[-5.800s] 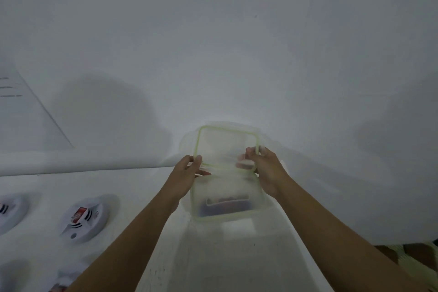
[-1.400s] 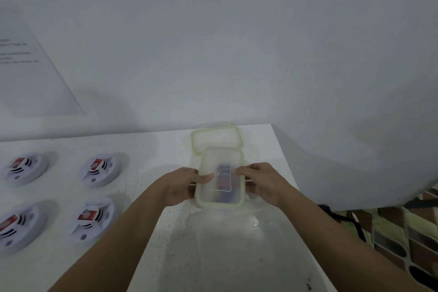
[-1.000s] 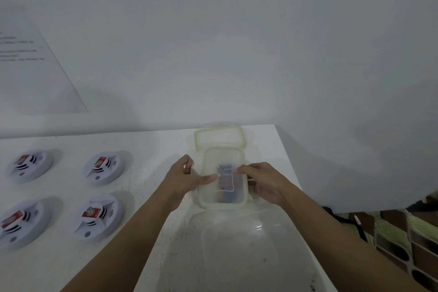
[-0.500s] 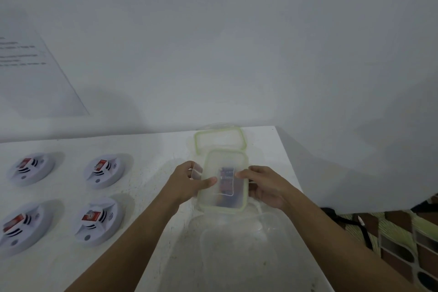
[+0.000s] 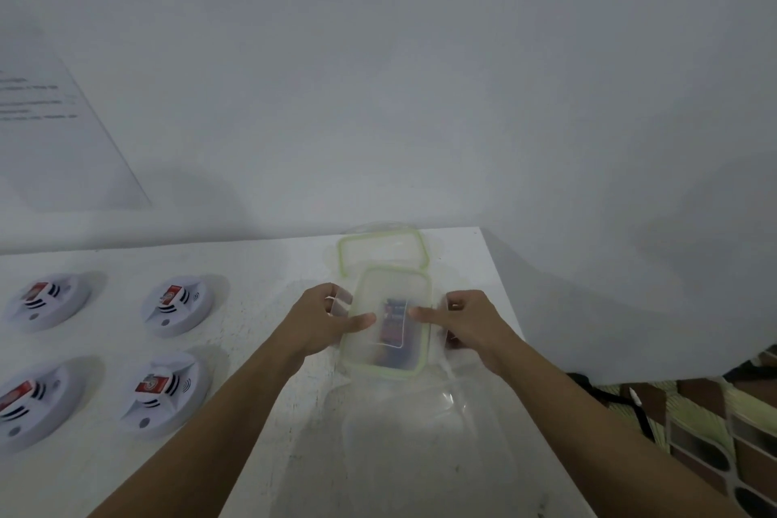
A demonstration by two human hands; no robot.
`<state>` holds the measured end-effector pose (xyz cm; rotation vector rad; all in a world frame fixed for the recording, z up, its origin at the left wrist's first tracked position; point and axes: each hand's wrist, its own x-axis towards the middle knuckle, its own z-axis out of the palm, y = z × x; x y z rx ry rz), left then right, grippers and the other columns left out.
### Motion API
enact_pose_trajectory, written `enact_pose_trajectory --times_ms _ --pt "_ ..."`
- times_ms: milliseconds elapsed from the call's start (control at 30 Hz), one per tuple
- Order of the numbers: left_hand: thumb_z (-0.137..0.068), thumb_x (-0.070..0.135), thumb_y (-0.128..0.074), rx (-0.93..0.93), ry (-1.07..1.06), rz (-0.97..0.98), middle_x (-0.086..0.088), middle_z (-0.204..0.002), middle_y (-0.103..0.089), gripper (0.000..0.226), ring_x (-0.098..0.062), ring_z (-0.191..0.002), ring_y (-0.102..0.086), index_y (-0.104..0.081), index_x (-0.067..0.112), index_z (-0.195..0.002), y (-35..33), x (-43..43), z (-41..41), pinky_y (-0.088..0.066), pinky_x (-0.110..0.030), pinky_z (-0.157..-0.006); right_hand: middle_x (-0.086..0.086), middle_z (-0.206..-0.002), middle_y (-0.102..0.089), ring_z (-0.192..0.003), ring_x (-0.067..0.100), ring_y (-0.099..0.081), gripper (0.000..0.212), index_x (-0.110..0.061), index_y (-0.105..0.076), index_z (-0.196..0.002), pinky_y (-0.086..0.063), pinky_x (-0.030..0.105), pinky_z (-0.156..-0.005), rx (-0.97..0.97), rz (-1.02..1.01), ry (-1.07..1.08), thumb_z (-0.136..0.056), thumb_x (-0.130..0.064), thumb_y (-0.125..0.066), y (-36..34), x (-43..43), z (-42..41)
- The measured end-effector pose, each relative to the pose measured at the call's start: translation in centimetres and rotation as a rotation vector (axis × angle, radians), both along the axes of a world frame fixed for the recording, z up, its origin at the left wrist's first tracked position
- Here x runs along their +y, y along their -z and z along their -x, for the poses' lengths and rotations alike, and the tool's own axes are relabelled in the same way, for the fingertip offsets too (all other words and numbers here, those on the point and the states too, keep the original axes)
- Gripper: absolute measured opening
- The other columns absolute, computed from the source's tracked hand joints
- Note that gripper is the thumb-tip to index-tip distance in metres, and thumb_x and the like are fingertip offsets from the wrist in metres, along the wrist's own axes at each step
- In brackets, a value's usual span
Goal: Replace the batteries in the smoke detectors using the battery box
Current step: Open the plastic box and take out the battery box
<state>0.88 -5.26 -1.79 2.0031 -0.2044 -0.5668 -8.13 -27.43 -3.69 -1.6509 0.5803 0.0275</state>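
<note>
At the right end of the white table (image 5: pixel 260 265), the left hand (image 5: pixel 319 324) and right hand (image 5: pixel 466 328) grip opposite sides of the clear battery box (image 5: pixel 378 357), thumbs lying across its top. Batteries (image 5: pixel 393 318) show inside. A green-rimmed lid (image 5: pixel 380 248) lies just behind; four smoke detectors (image 5: pixel 178 305) sit well to the left.

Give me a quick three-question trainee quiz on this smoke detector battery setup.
1. True or false: the left hand and the right hand both hold the battery box.
2. How many smoke detectors show on the table?
3. On which side of the box do the detectors lie: A left, B right?
Key: 1 true; 2 four; 3 A.
</note>
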Motion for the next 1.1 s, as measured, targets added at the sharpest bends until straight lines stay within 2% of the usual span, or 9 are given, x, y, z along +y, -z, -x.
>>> enact_pose_trajectory --times_ms 133,333,433,533,633,733,867,1000,1100 --pt "-0.067 0.031 -0.092 -0.027 0.047 -0.053 -0.007 -0.099 -0.067 0.056 -0.02 -0.084 -0.066 -0.066 0.017 -0.114 -1.0 -0.2 -1.2 -0.058 -0.039 -0.081 0.004 -0.057 -0.058 -0.047 0.013 -0.058 0.055 -0.013 -0.046 -0.062 -0.052 0.024 -0.054 0.074 0.202 -0.064 -0.073 -0.05 -0.085 -0.6 -0.1 0.4" --pt "-0.076 0.031 -0.085 0.013 0.057 -0.026 -0.004 -0.1 -0.071 0.046 -0.016 -0.087 -0.069 -0.065 0.015 -0.113 -1.9 0.3 -0.6 -0.058 -0.028 -0.072 0.003 -0.1 -0.067 -0.087 0.019 -0.069 0.06 -0.019 -0.058 -0.115 -0.063 0.033 -0.073 -0.031 0.231 -0.016 -0.077 -0.063 -0.074 -1.3 -0.9 -1.8" --pt "-0.083 0.043 -0.076 0.064 -0.003 -0.057 -0.006 -0.101 -0.073 0.044 -0.019 -0.086 -0.071 -0.063 0.017 -0.115 -1.4 1.8 1.5 -0.058 -0.028 -0.07 0.0 -0.111 -0.063 -0.093 0.019 -0.068 0.07 -0.019 -0.055 -0.127 -0.058 0.032 -0.072 -0.022 0.224 -0.071 -0.076 -0.064 -0.075 -1.9 -1.1 -4.2" --pt "-0.085 0.053 -0.07 0.143 0.027 -0.105 -0.006 -0.095 -0.074 0.044 -0.02 -0.077 -0.073 -0.06 0.021 -0.114 -0.7 2.7 3.7 -0.058 -0.028 -0.069 0.002 -0.094 -0.06 -0.074 0.017 -0.06 0.059 -0.019 -0.061 -0.11 -0.045 0.022 -0.058 -0.01 0.249 -0.175 -0.072 -0.06 -0.081 -1.8 -1.0 -5.7" --pt "-0.088 0.039 -0.072 0.177 0.006 0.012 -0.011 -0.091 -0.075 0.034 -0.023 -0.072 -0.074 -0.054 0.025 -0.114 -0.4 2.8 4.2 -0.063 -0.039 -0.078 0.009 -0.078 -0.045 -0.064 0.017 -0.044 0.047 -0.016 -0.059 -0.086 -0.036 0.02 -0.051 -0.026 0.25 -0.235 -0.07 -0.051 -0.086 -1.1 -1.2 -6.1" --pt "-0.09 0.03 -0.073 0.121 -0.022 0.029 -0.018 -0.09 -0.074 0.031 -0.023 -0.07 -0.074 -0.054 0.024 -0.113 -0.5 2.6 3.4 -0.063 -0.036 -0.074 0.0 -0.082 -0.05 -0.069 0.014 -0.05 0.048 -0.013 -0.054 -0.089 -0.041 0.02 -0.051 -0.026 0.269 -0.173 -0.074 -0.044 -0.086 -1.4 -1.4 -5.9" --pt "-0.085 0.024 -0.078 0.001 -0.086 0.017 -0.023 -0.08 -0.072 0.027 -0.033 -0.068 -0.073 -0.061 0.017 -0.104 -0.8 2.7 2.1 -0.064 -0.045 -0.071 -0.001 -0.077 -0.044 -0.062 0.015 -0.048 0.053 -0.016 -0.04 -0.075 -0.055 0.032 -0.056 0.01 0.422 -0.13 -0.075 -0.046 -0.084 -1.9 -1.6 -4.7" --pt "-0.083 0.026 -0.081 -0.08 -0.092 -0.032 -0.021 -0.087 -0.068 0.022 -0.026 -0.063 -0.069 -0.065 0.022 -0.097 -0.9 2.4 0.8 -0.059 -0.034 -0.061 0.001 -0.069 -0.034 -0.052 0.016 -0.042 0.06 -0.017 -0.031 -0.068 -0.04 0.018 -0.044 -0.016 0.457 -0.106 -0.077 -0.049 -0.081 -1.3 -1.9 -3.1" --pt "-0.089 0.024 -0.074 -0.076 -0.102 -0.009 -0.016 -0.083 -0.073 0.016 -0.023 -0.067 -0.068 -0.061 0.024 -0.099 -0.7 1.9 0.5 -0.059 -0.034 -0.066 0.005 -0.071 -0.035 -0.056 0.017 -0.041 0.057 -0.016 -0.034 -0.067 -0.042 0.023 -0.051 -0.072 0.388 -0.058 -0.077 -0.046 -0.082 -1.0 -1.9 -2.3"
